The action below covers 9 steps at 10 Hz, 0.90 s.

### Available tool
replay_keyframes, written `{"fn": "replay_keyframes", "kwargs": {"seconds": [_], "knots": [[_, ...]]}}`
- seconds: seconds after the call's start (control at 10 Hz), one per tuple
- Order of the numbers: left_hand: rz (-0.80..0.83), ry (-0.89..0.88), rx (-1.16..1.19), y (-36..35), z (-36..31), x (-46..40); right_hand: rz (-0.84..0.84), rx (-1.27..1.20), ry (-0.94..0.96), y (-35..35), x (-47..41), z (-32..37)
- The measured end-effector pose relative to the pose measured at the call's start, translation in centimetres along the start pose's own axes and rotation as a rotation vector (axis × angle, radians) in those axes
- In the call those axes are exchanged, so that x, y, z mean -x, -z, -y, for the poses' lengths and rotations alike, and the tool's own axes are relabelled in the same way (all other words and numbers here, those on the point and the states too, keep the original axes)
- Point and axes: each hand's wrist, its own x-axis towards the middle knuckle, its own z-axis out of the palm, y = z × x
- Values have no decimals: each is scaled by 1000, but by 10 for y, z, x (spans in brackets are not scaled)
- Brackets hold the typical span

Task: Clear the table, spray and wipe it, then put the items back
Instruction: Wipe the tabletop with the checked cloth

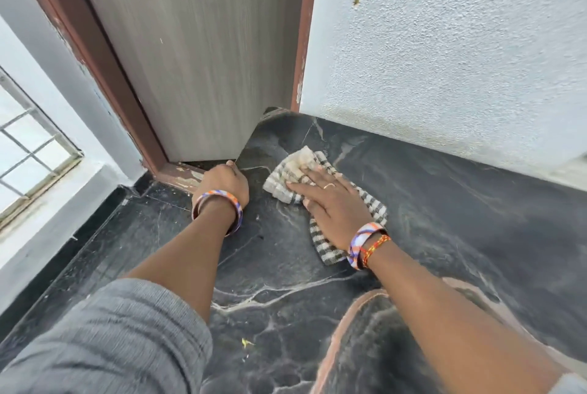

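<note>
**Wiping the far corner of the slab**

Black marble-look table (428,203) w/ white veins, set against a textured white wall (444,44) and a grey door (197,60) in a brown frame; window at far left. No items on the visible top, so clearing looks done; this is the wipe stage.

Right hand (330,199) lies flat, fingers spread, palm pressing a striped cloth (295,176) onto the slab near the door corner: no pinch, just downward pressure. Left hand (224,182) is curled over the slab's left edge, apparently bracing; nothing visibly held.

To do it well: keep the palm flat, overlap strokes, work from the wall edge back toward the body. A small yellow speck (246,342) near the front needs a pass too.
</note>
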Motion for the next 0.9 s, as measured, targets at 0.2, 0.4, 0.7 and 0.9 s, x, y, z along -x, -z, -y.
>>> {"fn": "replay_keyframes", "kwargs": {"seconds": [0.2,0.4,0.7,0.9], "knots": [[89,56,90,5,3,-1,-187,113,-650,23,58,-67],[265,135,230,24,23,-1,-201,103,-596,15,4,-47],[369,73,92,42,86,39,5,73,81,-46,11,98],[325,7,-191,57,113,70,166,44,225,-47,80,112]]}}
